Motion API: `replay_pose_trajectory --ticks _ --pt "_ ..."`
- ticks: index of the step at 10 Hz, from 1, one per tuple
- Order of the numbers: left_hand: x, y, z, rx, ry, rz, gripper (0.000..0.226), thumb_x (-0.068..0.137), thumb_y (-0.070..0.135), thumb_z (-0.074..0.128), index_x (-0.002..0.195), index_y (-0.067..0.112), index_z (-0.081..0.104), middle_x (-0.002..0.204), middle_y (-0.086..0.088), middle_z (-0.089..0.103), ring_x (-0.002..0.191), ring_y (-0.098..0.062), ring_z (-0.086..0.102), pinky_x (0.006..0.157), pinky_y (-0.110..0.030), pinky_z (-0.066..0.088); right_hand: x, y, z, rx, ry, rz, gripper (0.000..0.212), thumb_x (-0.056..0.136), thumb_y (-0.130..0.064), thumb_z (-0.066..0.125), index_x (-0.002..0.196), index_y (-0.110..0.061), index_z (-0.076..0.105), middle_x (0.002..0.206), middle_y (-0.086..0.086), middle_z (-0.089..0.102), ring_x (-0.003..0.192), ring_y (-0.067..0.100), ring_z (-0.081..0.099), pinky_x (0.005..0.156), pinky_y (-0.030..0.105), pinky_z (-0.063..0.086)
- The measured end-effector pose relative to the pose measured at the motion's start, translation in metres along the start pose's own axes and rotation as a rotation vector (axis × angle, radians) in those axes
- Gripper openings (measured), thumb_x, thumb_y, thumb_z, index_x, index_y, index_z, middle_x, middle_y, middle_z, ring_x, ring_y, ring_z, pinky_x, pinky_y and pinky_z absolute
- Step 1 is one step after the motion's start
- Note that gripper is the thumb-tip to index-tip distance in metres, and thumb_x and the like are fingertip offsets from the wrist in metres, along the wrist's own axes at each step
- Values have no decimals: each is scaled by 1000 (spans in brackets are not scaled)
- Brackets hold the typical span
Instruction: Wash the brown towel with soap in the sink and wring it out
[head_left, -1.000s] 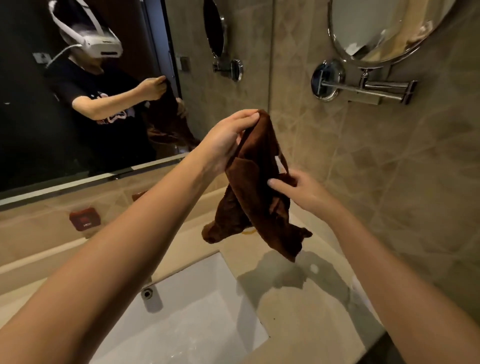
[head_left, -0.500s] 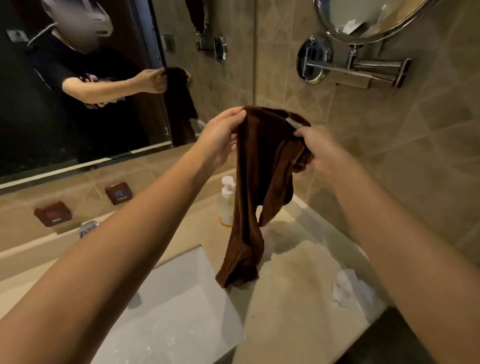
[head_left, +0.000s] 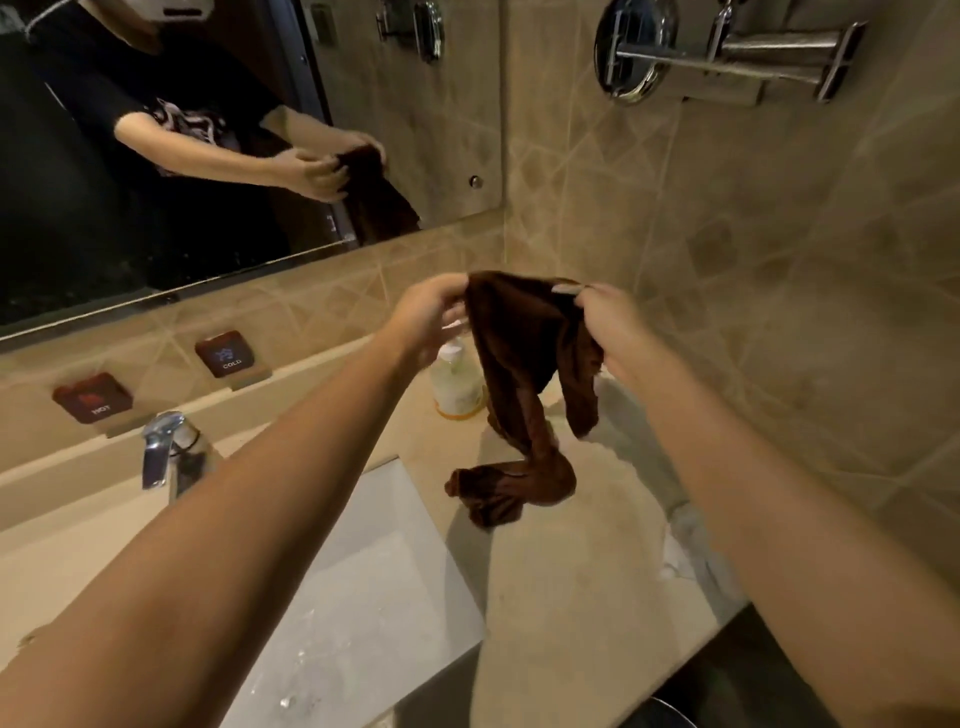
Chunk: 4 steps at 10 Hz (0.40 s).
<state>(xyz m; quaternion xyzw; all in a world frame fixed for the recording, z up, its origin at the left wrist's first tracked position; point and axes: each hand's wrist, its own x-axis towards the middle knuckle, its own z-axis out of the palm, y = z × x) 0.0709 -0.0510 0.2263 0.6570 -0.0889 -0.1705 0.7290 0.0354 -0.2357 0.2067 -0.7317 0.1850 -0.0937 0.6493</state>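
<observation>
The counter (head_left: 571, 571) spans the lower view, with the sink (head_left: 363, 597) at 7 o'clock. Above the counter, the towel (head_left: 524, 364) hangs twisted at centre, right of the sink. The left hand (head_left: 431, 322) and right hand (head_left: 618, 332) pinch its top corners. The soap (head_left: 457, 384) stands behind it.

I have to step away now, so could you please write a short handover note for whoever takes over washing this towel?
Left hand: pinching one top corner of the brown towel.
Right hand: gripping the other top corner.
Towel hangs between them above the counter, right of the sink; its twisted lower end reaches down to about counter level.
Soap bottle stands on the counter behind the towel. Faucet shows no running water.
Done: cannot tell whether the towel is washed.
Left: possibly soaping, rinsing in the sink, wringing.
</observation>
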Motion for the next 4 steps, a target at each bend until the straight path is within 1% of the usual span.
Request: replay_pose_trajectory --ticks 1,2,3,4 --pt "-13 -61 -31 259 83 -174 8 84 12 59 84 12 67 76 0 64 77 -16 58 83 -32 48 0 56 12 -296 -43 1 35 90 -10 38 93 -16 73 80 7 64 63 24 55 55 32 42" --pt "-37 -117 -51 368 134 -314 15 87 12 62 97 3 68 92 -11 68 87 -22 61 81 -33 48 -11 107 17 -502 -137 41 25 87 -15 49 97 -10 71 91 2 58 80 18 54 67 26 40" --pt "-64 -156 -54 471 141 -380 6 88 11 61 85 11 66 87 -7 66 77 -14 58 65 -20 44 -23 134 15 -853 -363 178 48 66 -37 68 110 -19 61 111 8 56 110 29 50 91 34 43" --pt "-87 -192 -64 607 139 -391 12 87 9 58 90 13 68 100 -7 68 94 -19 61 82 -28 49 -52 158 16 -1125 -351 95 71 76 -37 67 138 -22 35 136 10 42 124 36 37 104 46 36"
